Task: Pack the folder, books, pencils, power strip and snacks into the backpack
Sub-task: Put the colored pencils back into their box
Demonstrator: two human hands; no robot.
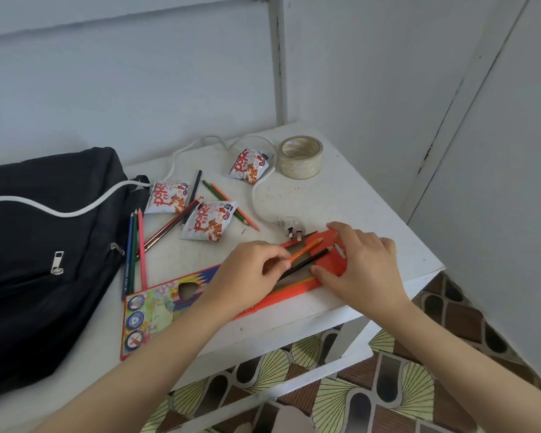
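White walls stand behind a small white table [341, 195], and brown and yellow floor tiles [388, 385] show under it.

Head view (the only one): a black backpack [44, 245] lies on the left part of the table, with its zip pulls showing. 3 snack packets sit on the table: one [167, 198] touching the backpack, one [208, 221] near the middle, and one [250, 165] farther back beside a roll of tape [300, 157]. A white cord [256, 198] loops over the far part of the table and ends in a plug [292, 228] just beside the pencil box [156, 307].

Loose pencils lie around the snacks. 3 of them, blue, green and pink [135, 251], lie side by side next to the backpack. 2 dark red ones [169, 228] lie slanted near them. A green and an orange-pink pair [228, 203] lies partly under the middle snack, and a dark blue pencil [194, 189] lies behind it.

The pencil box lies flat at the near edge, with its red end open. The right hand [363, 260] holds that open end, thumb on the near side and fingers curled over the red flap [325, 245]. The left hand [253, 270] pinches an orange pencil [305, 250] with its tip at the box's mouth. A black pencil [310, 260] lies just beside it, under the same fingers; I cannot tell if it is held too.
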